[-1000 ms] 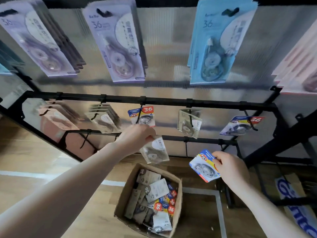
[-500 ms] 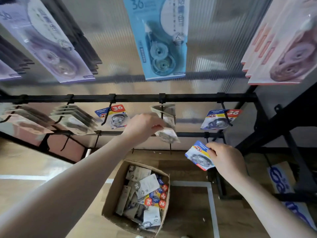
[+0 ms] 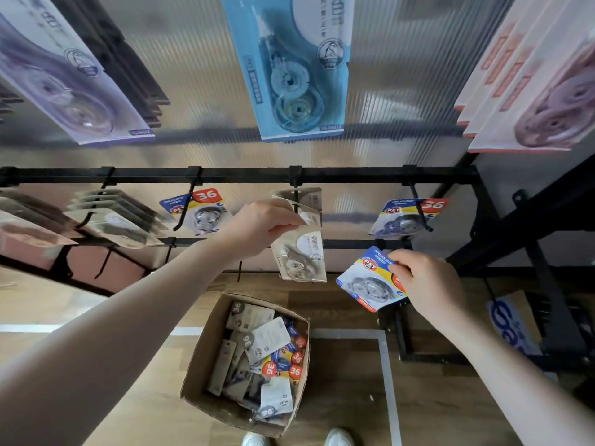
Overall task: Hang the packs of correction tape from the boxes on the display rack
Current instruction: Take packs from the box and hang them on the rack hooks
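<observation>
My left hand (image 3: 260, 225) pinches the top of a beige correction tape pack (image 3: 301, 255) at the tip of the middle hook, where other beige packs (image 3: 306, 201) hang from the black rail (image 3: 244, 175). My right hand (image 3: 425, 281) holds a blue and white pack (image 3: 367, 281) lower right, below a hook bearing matching blue packs (image 3: 405, 217). An open cardboard box (image 3: 199, 355) on the floor holds several loose packs.
More blue packs (image 3: 199, 210) and grey packs (image 3: 112, 217) hang on hooks to the left. Large purple, blue (image 3: 296, 75) and pink packs hang on the upper row. The rack's black frame (image 3: 515, 220) runs down the right side. My shoes show at the bottom.
My left hand moved the beige pack right and up, from below the blue packs' hook to the middle hook. The right hand stayed put with its blue pack. The camera came closer.
</observation>
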`<state>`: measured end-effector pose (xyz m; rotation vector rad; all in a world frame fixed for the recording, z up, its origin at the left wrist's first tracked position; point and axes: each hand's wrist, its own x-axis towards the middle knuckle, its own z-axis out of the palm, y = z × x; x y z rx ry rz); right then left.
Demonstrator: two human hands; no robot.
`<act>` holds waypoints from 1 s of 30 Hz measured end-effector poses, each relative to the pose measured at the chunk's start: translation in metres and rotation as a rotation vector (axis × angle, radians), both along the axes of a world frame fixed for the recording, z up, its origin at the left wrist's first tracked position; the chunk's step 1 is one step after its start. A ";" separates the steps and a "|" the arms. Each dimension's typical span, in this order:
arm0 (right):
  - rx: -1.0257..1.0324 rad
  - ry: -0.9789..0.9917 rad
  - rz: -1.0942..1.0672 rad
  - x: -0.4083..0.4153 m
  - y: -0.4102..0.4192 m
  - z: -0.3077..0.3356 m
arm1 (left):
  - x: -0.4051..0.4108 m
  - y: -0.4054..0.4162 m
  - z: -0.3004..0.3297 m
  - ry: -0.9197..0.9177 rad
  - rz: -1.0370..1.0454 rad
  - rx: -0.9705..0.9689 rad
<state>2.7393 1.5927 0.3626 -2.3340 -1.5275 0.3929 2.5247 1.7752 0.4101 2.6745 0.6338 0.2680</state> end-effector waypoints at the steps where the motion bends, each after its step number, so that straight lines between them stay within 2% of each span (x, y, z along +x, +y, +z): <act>1: 0.002 0.001 -0.004 0.001 0.001 0.000 | 0.000 0.000 0.000 0.000 -0.005 -0.004; 8: -0.034 0.002 0.021 -0.004 0.002 -0.005 | 0.002 0.005 0.000 -0.028 -0.056 0.000; 13: -0.063 0.003 0.035 -0.010 0.004 -0.012 | 0.009 0.013 -0.008 -0.002 0.020 -0.014; 21: -0.071 0.002 0.042 -0.012 0.007 -0.011 | 0.020 0.016 -0.016 -0.045 0.130 0.123; 30: -0.050 0.016 0.063 -0.025 0.017 -0.004 | 0.005 0.008 -0.021 -0.113 0.157 0.257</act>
